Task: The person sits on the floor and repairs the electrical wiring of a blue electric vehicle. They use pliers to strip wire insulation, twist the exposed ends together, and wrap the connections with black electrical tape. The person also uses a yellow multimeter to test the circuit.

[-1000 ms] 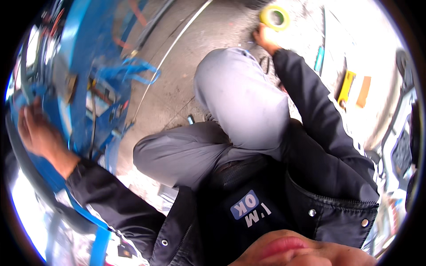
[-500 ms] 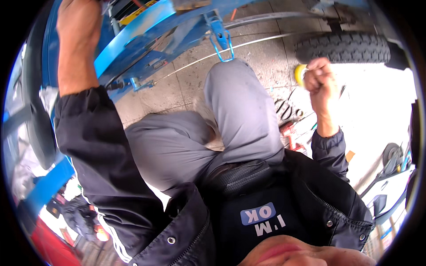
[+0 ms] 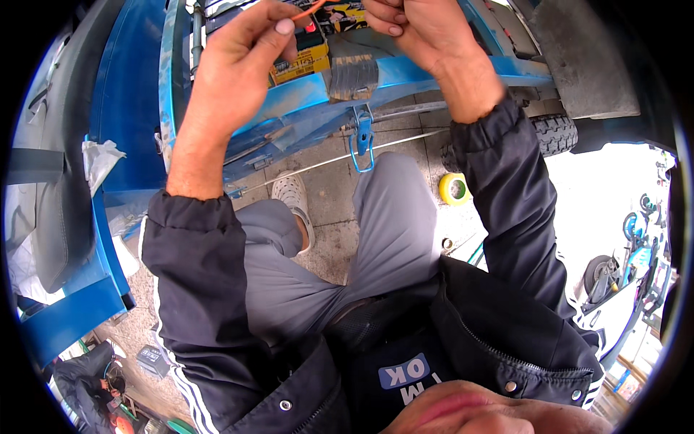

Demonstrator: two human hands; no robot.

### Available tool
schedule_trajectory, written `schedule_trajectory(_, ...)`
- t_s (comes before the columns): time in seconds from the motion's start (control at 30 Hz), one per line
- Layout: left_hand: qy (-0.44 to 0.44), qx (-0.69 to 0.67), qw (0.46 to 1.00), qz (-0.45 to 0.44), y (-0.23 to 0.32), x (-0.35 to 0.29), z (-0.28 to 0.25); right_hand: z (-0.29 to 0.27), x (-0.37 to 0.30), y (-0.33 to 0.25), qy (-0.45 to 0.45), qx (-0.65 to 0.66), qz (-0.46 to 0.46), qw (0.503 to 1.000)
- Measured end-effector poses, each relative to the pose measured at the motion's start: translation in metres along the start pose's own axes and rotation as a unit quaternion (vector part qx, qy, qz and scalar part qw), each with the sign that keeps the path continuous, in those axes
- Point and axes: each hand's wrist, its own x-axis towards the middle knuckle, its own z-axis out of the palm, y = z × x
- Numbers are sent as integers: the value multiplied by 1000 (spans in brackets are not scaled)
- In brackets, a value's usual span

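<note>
My left hand (image 3: 242,69) pinches an orange wire (image 3: 312,9) between thumb and fingers, over the blue metal frame (image 3: 405,71). The wire runs off the upper edge. Across from it, my right hand (image 3: 430,36) has its fingers curled together; whatever they may grip cannot be made out. Beneath the hands, inside the frame, sits a yellow and black battery-like box (image 3: 307,64). Dark tape (image 3: 354,77) is wrapped around the frame's near bar. A yellow roll of tape (image 3: 454,189) lies on the floor beside my right knee.
A blue latch (image 3: 363,137) hangs from the frame's near side above my knees. To the right is a black tyre (image 3: 555,135); on the left stands a dark padded seat (image 3: 69,173). A small dark box (image 3: 152,361) rests on the floor at lower left.
My right hand has let go of the yellow tape roll, now on the floor, and moved up and left over the frame. My left hand has come rightward, holding the orange wire.
</note>
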Motion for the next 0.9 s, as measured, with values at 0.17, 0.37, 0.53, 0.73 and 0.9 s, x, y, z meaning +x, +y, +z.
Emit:
schedule_trajectory(0.17,66,54,995,60,16,1,9,19,-11,14,47,-151,-110,981)
schedule_trajectory(0.37,78,-3,989,130,66,21,45,33,-52,27,93,-379,-211,896)
schedule_trajectory(0.53,131,63,975,166,69,16,45,46,-68,12,123,-438,-157,876)
schedule_trajectory(0.73,105,77,974,187,75,21,63,47,-100,-47,143,-563,-290,761)
schedule_trajectory(0.9,78,82,978,176,74,17,67,25,-94,-57,61,-681,-411,603)
